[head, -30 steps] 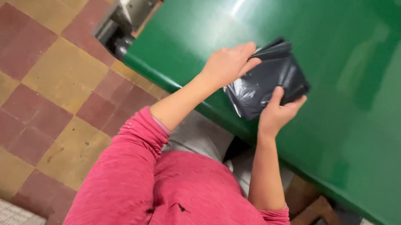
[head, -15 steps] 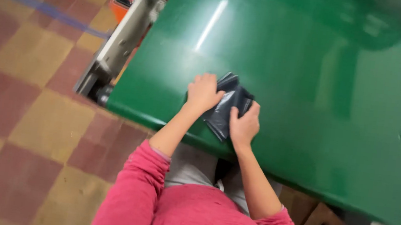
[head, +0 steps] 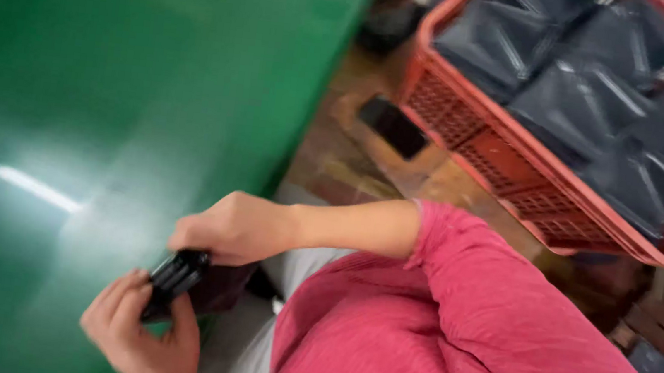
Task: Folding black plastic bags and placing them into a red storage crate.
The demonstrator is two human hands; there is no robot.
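A small folded dark grey plastic packet (head: pixel 186 280) is held at the near edge of the glossy green table (head: pixel 110 86). My right hand (head: pixel 231 227) grips it from above, its bare forearm running back to a pink sleeve. From below, my left hand (head: pixel 134 332) holds the same packet, fingers curled round its end. Part of the packet is hidden under my right hand.
A red plastic crate (head: pixel 518 162) holding several dark grey packets (head: pixel 584 98) stands to the right of the table. A flat black object (head: pixel 393 127) lies on a brown wooden surface between table and crate. My pink top fills the lower right.
The view has swung to the right, bringing the red crate into sight. Both hands still hold the packet, now more folded and pulled back to the table's near edge.
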